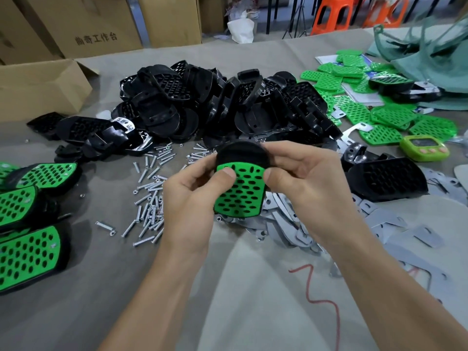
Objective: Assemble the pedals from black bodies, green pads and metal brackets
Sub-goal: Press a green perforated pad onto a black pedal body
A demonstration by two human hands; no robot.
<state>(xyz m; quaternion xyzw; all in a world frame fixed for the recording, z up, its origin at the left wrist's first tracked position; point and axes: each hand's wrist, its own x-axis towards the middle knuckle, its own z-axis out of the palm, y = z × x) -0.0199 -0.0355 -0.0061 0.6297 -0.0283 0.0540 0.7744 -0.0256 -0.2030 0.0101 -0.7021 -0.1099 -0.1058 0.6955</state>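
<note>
A black pedal body [238,150] with a green perforated pad [240,193] laid on its face is held above the table's middle. My left hand [195,198] grips its left side, thumb pressed on the pad's upper left corner. My right hand [306,183] grips the right side, thumb on the pad's upper right corner, fingers curled over the body's top. A big heap of black bodies [222,102] lies behind. Loose green pads [374,112] are spread at the right. Flat metal brackets [379,219] lie under and right of my hands.
Several silver bolts [152,193] are scattered left of my hands. Pedals with green pads fitted [27,236] lie along the left edge. A green timer [424,148] sits at the right, cardboard boxes [40,89] at the back left, orange stools [331,13] behind.
</note>
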